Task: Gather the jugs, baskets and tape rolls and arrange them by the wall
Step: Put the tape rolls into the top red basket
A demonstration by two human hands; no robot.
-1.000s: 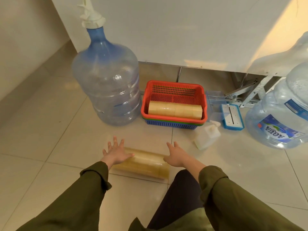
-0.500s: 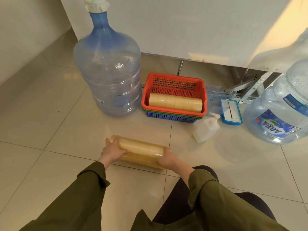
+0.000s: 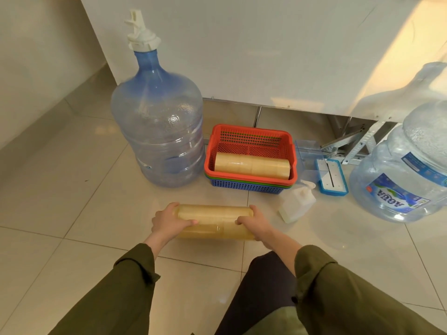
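A long pack of clear tape rolls [image 3: 214, 220] lies across the tiled floor in front of me. My left hand [image 3: 168, 221] grips its left end and my right hand [image 3: 256, 222] grips its right end. Beyond it a stack of baskets, red [image 3: 250, 137] on top of green and blue, holds a second pack of tape rolls [image 3: 251, 166]. A big blue water jug [image 3: 159, 131] with a white pump cap stands left of the baskets by the white panel. A clear labelled jug [image 3: 406, 170] stands at the right.
A small white plastic bottle [image 3: 296, 204] lies right of the tape pack. A blue-edged tool [image 3: 331, 176] and a clear box [image 3: 308, 151] sit beside the baskets. Metal brackets [image 3: 350, 143] show under the white panel [image 3: 242, 52]. A beige wall [image 3: 36, 68] rises at the left.
A second ago both hands hovered open over the tape pack on the floor. They have since closed on its two ends, and the view has shifted slightly.
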